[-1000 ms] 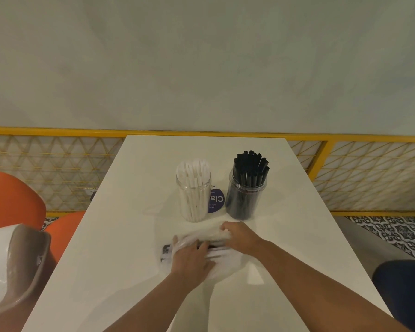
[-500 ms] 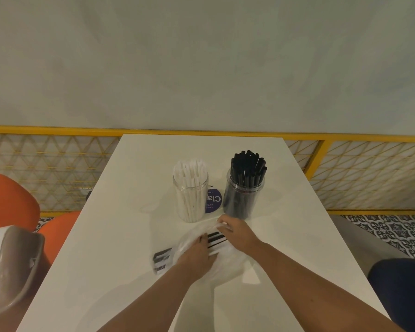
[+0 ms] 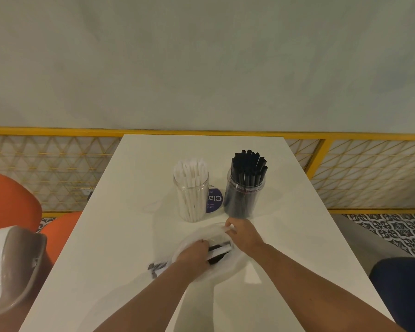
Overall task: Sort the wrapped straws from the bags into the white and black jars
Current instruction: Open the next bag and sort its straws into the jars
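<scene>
A clear plastic bag lies on the white table in front of me, with black and white wrapped straws showing in its mouth. My left hand reaches into the bag's opening, fingers on the straws. My right hand pinches the bag's upper edge and holds it up. Behind the bag stand a clear jar of white straws on the left and a clear jar of black straws on the right.
A round purple label lies between the jars. A second small bundle of straws pokes out left of my forearm. Orange seats and a grey-white chair stand left of the table; a yellow lattice railing runs behind.
My right hand has lifted the bag's edge and the mouth has widened. My left hand has moved from on top of the bag into its opening.
</scene>
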Tool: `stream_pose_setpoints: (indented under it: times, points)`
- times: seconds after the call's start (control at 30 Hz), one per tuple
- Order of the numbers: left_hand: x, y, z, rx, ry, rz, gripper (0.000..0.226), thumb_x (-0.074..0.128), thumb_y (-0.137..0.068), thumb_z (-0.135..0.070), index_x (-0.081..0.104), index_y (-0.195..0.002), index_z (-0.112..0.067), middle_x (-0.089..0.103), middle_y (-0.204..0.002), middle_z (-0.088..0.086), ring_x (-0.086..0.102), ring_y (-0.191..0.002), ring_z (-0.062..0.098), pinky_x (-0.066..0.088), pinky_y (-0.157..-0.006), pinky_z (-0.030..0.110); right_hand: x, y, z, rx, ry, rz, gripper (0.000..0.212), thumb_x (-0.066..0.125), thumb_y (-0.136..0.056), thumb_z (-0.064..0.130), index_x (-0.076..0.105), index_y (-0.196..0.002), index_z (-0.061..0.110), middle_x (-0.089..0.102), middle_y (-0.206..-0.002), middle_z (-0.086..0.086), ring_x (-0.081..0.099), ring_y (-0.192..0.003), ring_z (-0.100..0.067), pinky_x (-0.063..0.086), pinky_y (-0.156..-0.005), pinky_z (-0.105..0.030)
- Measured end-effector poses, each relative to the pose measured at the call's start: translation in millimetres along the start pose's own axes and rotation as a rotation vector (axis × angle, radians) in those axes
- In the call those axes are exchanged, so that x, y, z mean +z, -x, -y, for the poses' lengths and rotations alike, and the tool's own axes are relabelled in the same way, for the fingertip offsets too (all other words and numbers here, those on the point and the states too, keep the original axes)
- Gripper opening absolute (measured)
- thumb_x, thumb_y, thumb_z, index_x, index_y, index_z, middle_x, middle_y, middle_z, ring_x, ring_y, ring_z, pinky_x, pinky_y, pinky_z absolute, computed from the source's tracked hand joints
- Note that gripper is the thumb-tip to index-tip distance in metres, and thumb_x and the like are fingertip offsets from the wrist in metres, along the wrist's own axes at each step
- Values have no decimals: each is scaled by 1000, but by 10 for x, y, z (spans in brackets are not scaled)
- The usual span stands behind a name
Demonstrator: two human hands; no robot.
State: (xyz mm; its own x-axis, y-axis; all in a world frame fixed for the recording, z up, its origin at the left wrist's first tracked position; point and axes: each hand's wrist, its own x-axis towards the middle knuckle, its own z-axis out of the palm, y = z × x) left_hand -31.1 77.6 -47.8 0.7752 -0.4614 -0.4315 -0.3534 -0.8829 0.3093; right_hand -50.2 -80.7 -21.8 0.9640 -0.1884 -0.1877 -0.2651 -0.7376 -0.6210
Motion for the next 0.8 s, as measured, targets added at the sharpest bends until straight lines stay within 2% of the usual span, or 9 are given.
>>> stream_pose_setpoints:
  times: [0.1,0.23,0.33,0.47,0.5,0.57,0.63,0.73,0.8]
  points:
    - [14,27,5,23,9,-38,34,53,-92,-28,49,-123,-14,55,-126,5,53,-114,23,41,-96,31,-22,17,3,6,-17,5,8,55,-91,18,60,-91,11,64,-97,-11,56,-85,-20,45,-76,-27]
    - [66,123,65,97,36,-109,32,45,-96,-30,48,-124,-16,53,-129,2,52,-116,20,39,-96,28,-87,21,-4,15,-30,31,11,54,-92,18,51,-83,15,51,-73,4,47,-66,-8,37,-61,-18]
    - [81,179,107,137,28,-141,30,42,-98,-31,48,-123,-16,55,-127,0,54,-113,18,38,-97,25,-93,17,2,14,-44,48,9,53,-92,15,58,-85,12,55,-83,-3,49,-78,-16,37,-70,-23]
    - [42,229,140,134,25,-162,28,39,-99,-29,51,-119,-15,57,-123,2,55,-111,19,39,-95,26,-95,28,57,14,-75,82,5,55,-91,16,56,-87,13,56,-89,-7,50,-83,-18,37,-71,-22]
    - [36,223,152,118,29,-162,27,39,-98,-30,51,-117,-14,58,-122,3,56,-109,20,40,-93,27,-106,36,65,23,-101,131,8,57,-90,19,57,-94,12,56,-97,-8,50,-88,-17,37,-73,-22]
    - [14,217,172,94,39,-164,26,41,-98,-30,50,-115,-13,60,-119,4,57,-106,22,41,-89,29,-133,69,81,93,-161,293,34,61,-87,29,52,-118,16,49,-114,-3,48,-101,-17,40,-75,-22]
    - [-8,210,184,93,57,-162,24,43,-97,-30,49,-114,-14,61,-117,4,59,-104,22,43,-86,30,-148,113,97,199,-237,421,43,61,-87,35,47,-124,20,48,-115,1,52,-107,-19,48,-67,-22]
    - [-45,241,169,125,121,-170,24,46,-96,-30,51,-113,-13,59,-118,6,57,-107,25,42,-86,29,-122,120,69,193,-273,404,29,60,-88,27,53,-111,11,55,-102,-3,57,-92,-18,50,-58,-20]
    - [-50,272,179,118,177,-170,20,46,-96,-34,53,-104,-17,60,-114,5,57,-105,24,40,-84,27,-114,99,51,153,-283,329,9,61,-87,19,56,-92,13,53,-87,-1,54,-75,-11,45,-51,-18]
